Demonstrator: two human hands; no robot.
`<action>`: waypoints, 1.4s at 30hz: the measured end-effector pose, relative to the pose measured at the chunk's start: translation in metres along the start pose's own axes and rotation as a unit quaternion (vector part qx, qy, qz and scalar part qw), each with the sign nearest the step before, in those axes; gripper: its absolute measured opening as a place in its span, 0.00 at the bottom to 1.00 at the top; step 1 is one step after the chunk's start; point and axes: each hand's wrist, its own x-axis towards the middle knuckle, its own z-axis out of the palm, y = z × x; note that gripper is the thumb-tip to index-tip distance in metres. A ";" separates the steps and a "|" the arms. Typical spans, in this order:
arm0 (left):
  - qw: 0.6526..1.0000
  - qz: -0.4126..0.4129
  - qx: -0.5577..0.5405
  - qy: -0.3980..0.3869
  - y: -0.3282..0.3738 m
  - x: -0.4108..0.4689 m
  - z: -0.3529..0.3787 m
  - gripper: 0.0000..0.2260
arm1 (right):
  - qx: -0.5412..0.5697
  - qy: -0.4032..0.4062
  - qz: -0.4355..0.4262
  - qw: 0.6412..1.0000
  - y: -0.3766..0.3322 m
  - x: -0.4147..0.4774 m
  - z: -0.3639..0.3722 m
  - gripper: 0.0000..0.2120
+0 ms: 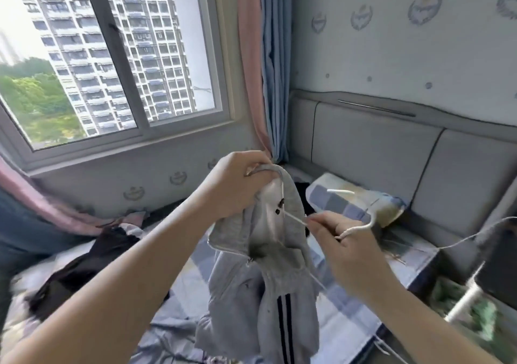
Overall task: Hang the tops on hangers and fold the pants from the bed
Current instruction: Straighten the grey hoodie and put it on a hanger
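Observation:
I hold a grey hooded top [268, 285] with black stripes up over the bed. My left hand [232, 184] grips the top edge of its hood. My right hand [344, 240] pinches the white drawstring [355, 229] that runs out of the hood, its loose end curling to the right. The rest of the top hangs down between my forearms. A black garment [81, 266] lies crumpled on the bed at the left. No hanger shows.
The bed [190, 277] has a blue and white checked sheet, with a checked pillow [355, 204] by the padded grey headboard [372, 145]. A window [112, 56] and pink and blue curtains stand behind. A dark object and a white cable [458, 240] sit at the right.

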 end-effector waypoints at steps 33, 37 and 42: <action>0.950 0.122 0.271 0.094 -0.050 -0.113 0.095 0.24 | 0.284 -0.008 0.138 0.949 0.064 -0.048 0.008 0.14; 0.938 0.175 0.299 -0.010 -0.055 -0.091 0.076 0.22 | 0.299 -0.024 0.145 0.943 0.061 -0.043 -0.003 0.13; 0.941 0.207 0.254 -0.089 -0.034 -0.105 0.098 0.19 | 0.216 -0.055 0.096 0.970 0.067 -0.043 -0.004 0.15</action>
